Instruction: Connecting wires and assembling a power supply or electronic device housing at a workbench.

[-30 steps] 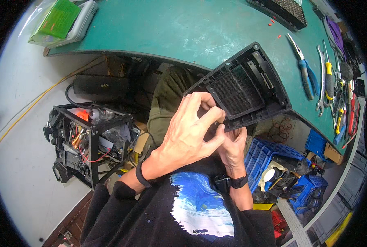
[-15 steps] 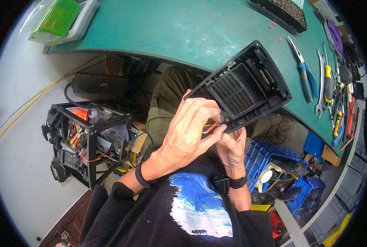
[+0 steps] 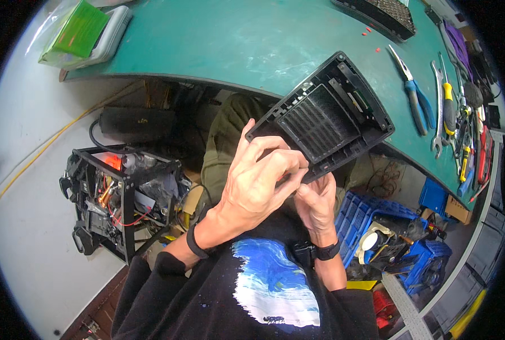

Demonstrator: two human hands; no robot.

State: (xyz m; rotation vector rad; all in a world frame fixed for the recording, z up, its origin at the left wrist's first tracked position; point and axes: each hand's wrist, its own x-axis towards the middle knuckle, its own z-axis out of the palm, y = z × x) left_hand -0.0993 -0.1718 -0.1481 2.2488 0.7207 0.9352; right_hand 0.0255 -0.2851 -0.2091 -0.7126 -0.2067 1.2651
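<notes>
A black plastic housing (image 3: 371, 133), open side up, is tilted over my lap at the table's front edge. Inside it a mesh grille panel (image 3: 320, 127) and a narrow slot along the far right part show. My left hand (image 3: 261, 178) is closed at the housing's near left edge, thumb and forefinger pinched together by the rim. What lies between those fingertips is hidden. Close beside it, my right hand (image 3: 317, 204) grips the near edge from below, fingers bent and partly out of sight behind the housing.
On the green table (image 3: 207, 39) lie pliers (image 3: 416, 105), a wrench (image 3: 437, 113), a yellow-black screwdriver (image 3: 449, 110) and more tools at the right. A black tray-like part (image 3: 382, 17) is at the back. A black-framed box of parts (image 3: 125, 195) stands left, blue crates (image 3: 366, 218) right.
The housing has shifted slightly left and tilted a little. Red and yellow wires seen at my left fingertips are now hidden, and my left thumb and forefinger have drawn closer to the rim.
</notes>
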